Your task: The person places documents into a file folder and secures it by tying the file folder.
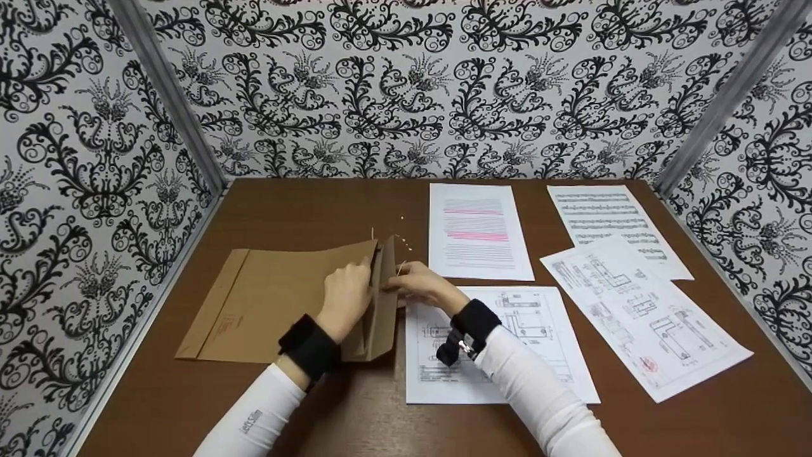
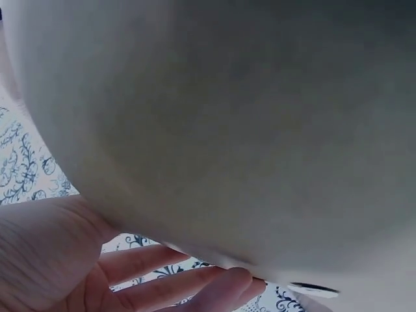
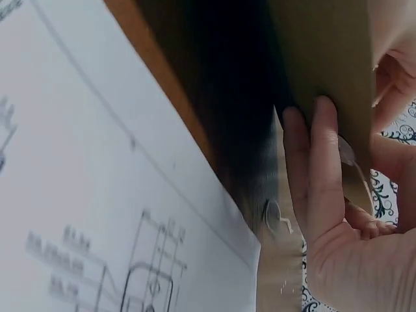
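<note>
A large brown paper envelope [image 1: 285, 298] lies on the left part of the table, its right-hand flap [image 1: 384, 317] standing raised. My left hand [image 1: 346, 295] holds the envelope at its opening, fingers bent. In the left wrist view, brown paper fills most of the picture, with the left hand [image 2: 175, 279] at its lower edge. My right hand [image 1: 425, 285] pinches the flap from the right. The right wrist view shows two fingers [image 3: 325, 175] on the flap's near face and a thin pale string [image 3: 364, 179] beside them. The right thumb's tip is partly hidden.
A drawing sheet [image 1: 507, 381] lies under the right forearm. Behind it is a text page with pink highlighting [image 1: 480, 254]. Farther right, another drawing [image 1: 647, 324] overlaps a sheet of music [image 1: 602, 206]. Patterned walls [image 1: 406, 95] enclose the brown table [image 1: 304, 209].
</note>
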Motion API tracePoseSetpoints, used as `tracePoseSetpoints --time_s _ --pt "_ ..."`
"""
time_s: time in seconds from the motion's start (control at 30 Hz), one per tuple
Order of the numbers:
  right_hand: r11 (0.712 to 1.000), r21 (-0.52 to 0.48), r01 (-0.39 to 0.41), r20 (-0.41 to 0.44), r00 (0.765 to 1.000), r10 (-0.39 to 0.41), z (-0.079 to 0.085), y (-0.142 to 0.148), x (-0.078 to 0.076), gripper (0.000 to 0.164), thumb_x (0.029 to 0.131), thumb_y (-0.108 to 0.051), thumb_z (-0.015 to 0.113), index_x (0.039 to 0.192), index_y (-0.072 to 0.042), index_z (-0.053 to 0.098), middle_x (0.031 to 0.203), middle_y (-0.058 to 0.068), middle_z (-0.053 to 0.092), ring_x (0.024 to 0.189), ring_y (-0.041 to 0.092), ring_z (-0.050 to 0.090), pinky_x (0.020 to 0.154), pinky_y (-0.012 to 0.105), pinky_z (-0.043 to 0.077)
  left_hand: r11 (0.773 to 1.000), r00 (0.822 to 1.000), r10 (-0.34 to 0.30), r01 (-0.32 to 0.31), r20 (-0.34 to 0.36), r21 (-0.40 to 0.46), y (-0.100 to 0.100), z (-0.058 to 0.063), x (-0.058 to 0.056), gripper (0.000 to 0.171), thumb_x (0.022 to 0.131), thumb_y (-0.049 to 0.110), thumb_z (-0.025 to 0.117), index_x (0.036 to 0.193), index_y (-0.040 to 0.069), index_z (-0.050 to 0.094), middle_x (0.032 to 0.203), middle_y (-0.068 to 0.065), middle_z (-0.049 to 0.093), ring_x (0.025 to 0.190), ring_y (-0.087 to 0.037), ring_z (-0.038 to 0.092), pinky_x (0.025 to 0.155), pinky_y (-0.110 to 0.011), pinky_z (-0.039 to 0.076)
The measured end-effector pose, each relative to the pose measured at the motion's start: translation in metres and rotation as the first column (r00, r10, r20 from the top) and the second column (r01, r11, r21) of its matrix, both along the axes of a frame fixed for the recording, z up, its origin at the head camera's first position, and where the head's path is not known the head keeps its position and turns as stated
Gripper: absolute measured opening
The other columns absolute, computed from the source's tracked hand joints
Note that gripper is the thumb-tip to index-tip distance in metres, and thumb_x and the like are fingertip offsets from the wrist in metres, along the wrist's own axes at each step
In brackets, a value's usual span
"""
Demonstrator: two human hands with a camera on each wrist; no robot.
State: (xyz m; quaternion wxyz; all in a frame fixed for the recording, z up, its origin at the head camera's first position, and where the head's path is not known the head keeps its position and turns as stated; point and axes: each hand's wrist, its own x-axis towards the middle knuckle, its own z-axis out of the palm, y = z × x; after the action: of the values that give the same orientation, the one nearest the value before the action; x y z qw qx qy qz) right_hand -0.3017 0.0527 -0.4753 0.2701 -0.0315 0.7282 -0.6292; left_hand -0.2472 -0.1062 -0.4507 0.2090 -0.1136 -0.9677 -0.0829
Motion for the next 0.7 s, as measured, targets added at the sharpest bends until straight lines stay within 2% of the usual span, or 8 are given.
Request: tracePoseSetpoints --time_s 0.2,0.37,0.47,0.53,0.7 --pt "0.999 -0.01 0.043 -0.001 0.999 -0.043 -0.003 0.004 -0.003 0.043 0.092 -0.001 0.056 0.134 0.006 0.057 0.079 -0.001 0.064 0.069 0.006 0.065 0.067 0.024 0.062 1.0 1.0 0.014 -0.014 0.006 -0.023 0.005 -0.009 -0.003 0.027 0.084 0.008 0.078 0.11 0.001 0.074 0.08 -0.016 0.073 0.059 -0.032 0.07 0.047 -0.042 0.055" --pt "0.998 -0.014 0.068 -0.022 0.997 -0.068 -0.005 0.005 -0.004 0.039 0.091 0.003 0.057 0.129 0.008 0.058 0.076 -0.001 0.061 0.063 0.005 0.061 0.061 0.02 0.06 0.999 0.996 0.021 -0.018 0.086 -0.032 0.007 -0.013 -0.005 0.025 0.084 0.014 0.079 0.103 0.001 0.072 0.085 -0.016 0.074 0.067 -0.035 0.073 0.051 -0.045 0.057" --pt "0.996 -0.02 0.089 -0.04 0.995 -0.089 -0.008 0.005 -0.005 0.039 0.091 0.005 0.057 0.13 0.01 0.057 0.075 -0.001 0.061 0.061 0.005 0.06 0.059 0.019 0.059 0.999 0.991 0.024 -0.02 0.132 -0.029 0.007 -0.014 -0.006 0.031 0.083 0.017 0.08 0.108 0.0 0.072 0.089 -0.017 0.075 0.07 -0.036 0.074 0.052 -0.046 0.058" --pt "0.995 -0.016 0.1 -0.055 0.993 -0.101 -0.01 0.005 -0.006 0.041 0.092 0.005 0.057 0.132 0.011 0.055 0.078 0.0 0.061 0.062 0.005 0.06 0.059 0.019 0.059 0.999 0.99 0.023 -0.019 0.139 -0.028 0.007 -0.014 -0.007 0.031 0.084 0.017 0.079 0.109 0.0 0.073 0.09 -0.017 0.075 0.07 -0.036 0.074 0.051 -0.046 0.057" --pt "0.995 0.016 0.1 -0.069 0.993 -0.098 -0.012 0.005 -0.005 0.048 0.094 0.001 0.062 0.139 0.013 0.051 0.089 0.003 0.063 0.068 0.007 0.062 0.063 0.02 0.061 1.0 0.988 0.013 -0.011 0.156 -0.018 0.006 -0.019 -0.006 0.023 0.086 0.021 0.079 0.096 0.001 0.072 0.09 -0.017 0.074 0.071 -0.037 0.074 0.052 -0.048 0.057"
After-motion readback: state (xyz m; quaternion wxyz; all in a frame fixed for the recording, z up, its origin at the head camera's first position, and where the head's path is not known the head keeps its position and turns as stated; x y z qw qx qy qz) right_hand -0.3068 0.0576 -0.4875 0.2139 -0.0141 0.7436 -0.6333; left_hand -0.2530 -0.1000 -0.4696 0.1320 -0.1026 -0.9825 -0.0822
